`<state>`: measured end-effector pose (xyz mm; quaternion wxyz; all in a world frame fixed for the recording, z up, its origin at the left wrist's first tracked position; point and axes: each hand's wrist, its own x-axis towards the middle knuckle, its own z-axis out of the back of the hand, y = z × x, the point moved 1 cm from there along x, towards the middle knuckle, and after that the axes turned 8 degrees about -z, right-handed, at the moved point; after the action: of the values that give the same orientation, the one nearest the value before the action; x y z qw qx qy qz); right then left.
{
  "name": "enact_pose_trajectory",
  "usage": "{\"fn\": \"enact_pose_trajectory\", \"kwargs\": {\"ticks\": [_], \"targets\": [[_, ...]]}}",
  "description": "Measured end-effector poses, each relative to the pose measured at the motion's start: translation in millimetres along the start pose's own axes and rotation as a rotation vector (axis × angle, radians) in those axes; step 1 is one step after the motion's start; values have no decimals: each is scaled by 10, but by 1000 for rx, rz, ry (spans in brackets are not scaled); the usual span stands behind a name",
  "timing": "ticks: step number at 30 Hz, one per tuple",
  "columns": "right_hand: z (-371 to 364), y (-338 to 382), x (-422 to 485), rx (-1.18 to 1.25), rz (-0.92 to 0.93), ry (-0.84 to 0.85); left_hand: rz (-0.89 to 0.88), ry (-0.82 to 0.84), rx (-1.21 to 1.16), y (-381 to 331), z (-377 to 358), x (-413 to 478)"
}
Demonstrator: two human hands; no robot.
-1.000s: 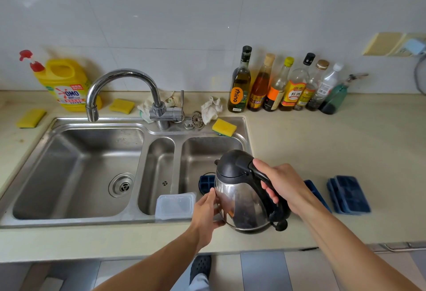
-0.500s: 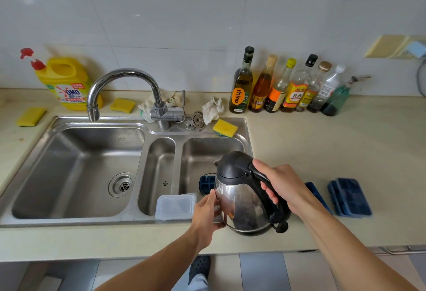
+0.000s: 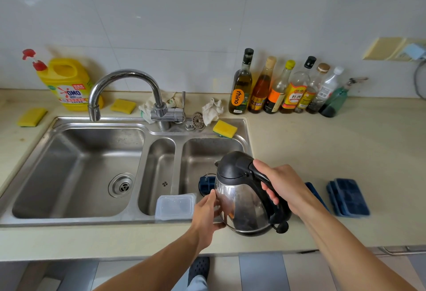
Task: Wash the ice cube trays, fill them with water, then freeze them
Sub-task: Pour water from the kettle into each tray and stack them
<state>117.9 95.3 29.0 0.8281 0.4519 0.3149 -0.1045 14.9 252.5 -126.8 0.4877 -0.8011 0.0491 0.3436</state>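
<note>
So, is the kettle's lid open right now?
No, the black lid sits closed on the kettle that the right hand holds.

Both forearms (image 3: 345, 251) were bare from the wrists down to the bottom edge of the view. The left hand (image 3: 205, 216) and the right hand (image 3: 287, 190) were bare as well. Below the left hand, a dark slipper (image 3: 199, 267) dotted with rows of small holes covered one foot. Pale blue-grey trouser cloth (image 3: 196, 284) showed just beneath it.
</note>
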Motion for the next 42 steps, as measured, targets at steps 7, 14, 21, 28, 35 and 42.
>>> {"fn": "enact_pose_trajectory", "kwargs": {"ticks": [7,14,21,28,35,42], "targets": [[24,-7,-45,1,4,-2,12,-4,-24,-13,-1,-63],[38,-39,-93,-17,9,1,5,-22,-29,-5,-24,-190],[42,-72,-131,-18,8,9,-1,-22,-38,2,-23,-258],[71,-93,-173,-33,7,4,15,-29,-42,-14,-62,-318],[125,-115,-217,-23,-4,-16,28,-1,-27,14,-104,-310],[191,-158,-239,4,-15,-27,30,16,-17,39,-158,-293]]}}
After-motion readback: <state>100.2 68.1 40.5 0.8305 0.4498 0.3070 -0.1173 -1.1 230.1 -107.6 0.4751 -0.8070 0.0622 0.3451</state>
